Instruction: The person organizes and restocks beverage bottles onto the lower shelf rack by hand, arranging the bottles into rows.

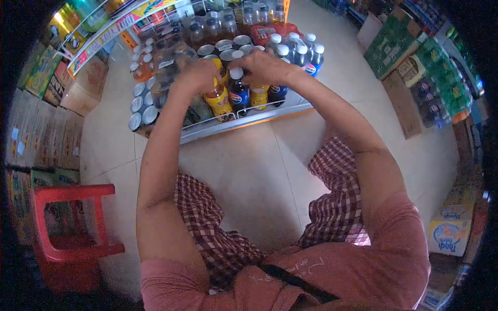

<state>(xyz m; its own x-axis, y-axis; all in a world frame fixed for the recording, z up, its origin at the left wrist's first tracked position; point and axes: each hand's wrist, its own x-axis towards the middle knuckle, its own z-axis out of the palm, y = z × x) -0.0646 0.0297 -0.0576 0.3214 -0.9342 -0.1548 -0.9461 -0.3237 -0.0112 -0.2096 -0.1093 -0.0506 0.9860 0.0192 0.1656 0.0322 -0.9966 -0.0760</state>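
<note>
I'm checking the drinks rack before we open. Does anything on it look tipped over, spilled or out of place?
Nothing stands out. The bottles in the wire rack stand upright in rows, and the floor below shows no spill. The left hand and right hand are on the front-row bottle tops, hiding a few caps.

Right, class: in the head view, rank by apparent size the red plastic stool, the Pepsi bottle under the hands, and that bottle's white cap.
1. Red plastic stool, clearly largest, though it also sits nearer the camera.
2. Pepsi bottle, far smaller in the rack.
3. White cap, smallest, just the bottle's top.
</note>
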